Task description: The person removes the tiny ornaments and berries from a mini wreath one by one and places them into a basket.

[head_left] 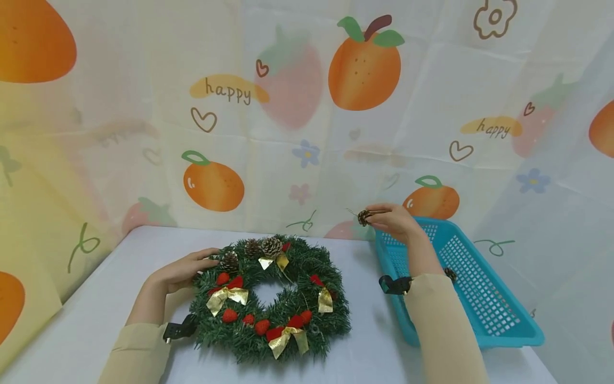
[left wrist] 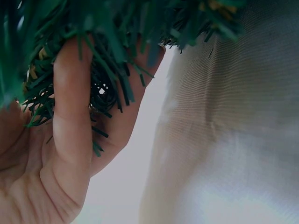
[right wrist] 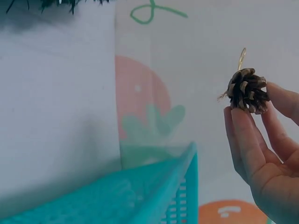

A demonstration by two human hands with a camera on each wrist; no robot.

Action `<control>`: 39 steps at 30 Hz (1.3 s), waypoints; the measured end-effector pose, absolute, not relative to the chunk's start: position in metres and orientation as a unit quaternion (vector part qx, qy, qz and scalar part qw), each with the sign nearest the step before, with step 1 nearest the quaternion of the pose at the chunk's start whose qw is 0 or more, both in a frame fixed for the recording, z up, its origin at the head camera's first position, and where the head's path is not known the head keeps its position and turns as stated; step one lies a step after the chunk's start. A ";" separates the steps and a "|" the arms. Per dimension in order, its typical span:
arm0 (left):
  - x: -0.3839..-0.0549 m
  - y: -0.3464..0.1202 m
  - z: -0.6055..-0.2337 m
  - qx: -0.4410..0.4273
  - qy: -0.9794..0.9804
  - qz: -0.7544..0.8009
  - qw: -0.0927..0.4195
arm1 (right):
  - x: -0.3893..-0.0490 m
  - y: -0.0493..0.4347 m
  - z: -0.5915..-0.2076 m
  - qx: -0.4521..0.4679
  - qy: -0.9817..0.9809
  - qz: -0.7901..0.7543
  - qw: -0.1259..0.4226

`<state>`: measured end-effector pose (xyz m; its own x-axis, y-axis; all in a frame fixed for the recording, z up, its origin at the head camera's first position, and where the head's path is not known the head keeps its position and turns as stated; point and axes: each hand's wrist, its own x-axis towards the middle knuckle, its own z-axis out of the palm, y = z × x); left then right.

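My right hand pinches a small brown pine cone between thumb and fingertips, in the air over the near-left part of the basket's far end. A thin gold loop stands out from the cone in the right wrist view. My left hand holds the left edge of a green wreath lying on the table. In the left wrist view its fingers reach in among the green needles, their tips partly hidden. The wreath carries several pine cones at its top left, gold bows with red parts, and red berries.
A blue plastic basket with mesh walls stands on the right of the white table. Another pine cone shows inside it beside my right forearm. A fruit-printed cloth hangs behind the table.
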<state>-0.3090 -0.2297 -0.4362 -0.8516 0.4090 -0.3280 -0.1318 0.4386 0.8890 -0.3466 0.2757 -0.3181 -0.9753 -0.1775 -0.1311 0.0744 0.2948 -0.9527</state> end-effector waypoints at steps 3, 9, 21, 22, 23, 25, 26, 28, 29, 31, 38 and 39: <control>-0.309 -0.230 -0.436 0.086 0.808 0.522 0.259 | -0.345 0.283 -0.318 -0.016 0.799 -0.591 0.109; -0.309 -0.229 -0.435 0.088 0.810 0.519 0.257 | -0.342 0.298 -0.318 -0.010 0.804 -0.586 0.105; -0.310 -0.229 -0.438 0.090 0.807 0.524 0.258 | -0.336 0.325 -0.326 -0.004 0.795 -0.599 0.097; -0.310 -0.229 -0.438 0.089 0.807 0.524 0.258 | -0.335 0.328 -0.327 -0.005 0.794 -0.601 0.096; -0.310 -0.229 -0.438 0.089 0.807 0.524 0.258 | -0.334 0.330 -0.327 -0.004 0.792 -0.603 0.095; -0.311 -0.229 -0.439 0.088 0.808 0.523 0.258 | -0.332 0.334 -0.328 -0.001 0.789 -0.607 0.095; -0.311 -0.229 -0.439 0.088 0.808 0.523 0.258 | -0.331 0.337 -0.328 0.002 0.786 -0.611 0.096; -0.311 -0.229 -0.439 0.088 0.808 0.522 0.257 | -0.329 0.342 -0.329 0.008 0.785 -0.612 0.097; -0.311 -0.229 -0.439 0.088 0.808 0.522 0.257 | -0.328 0.344 -0.329 0.013 0.786 -0.611 0.097; -0.311 -0.230 -0.440 0.089 0.809 0.521 0.257 | -0.326 0.347 -0.329 0.020 0.789 -0.607 0.095; -0.310 -0.230 -0.439 0.086 0.810 0.521 0.257 | -0.318 0.359 -0.330 0.027 0.800 -0.592 0.095; -0.310 -0.230 -0.439 0.086 0.810 0.520 0.257 | -0.318 0.361 -0.330 0.029 0.799 -0.593 0.095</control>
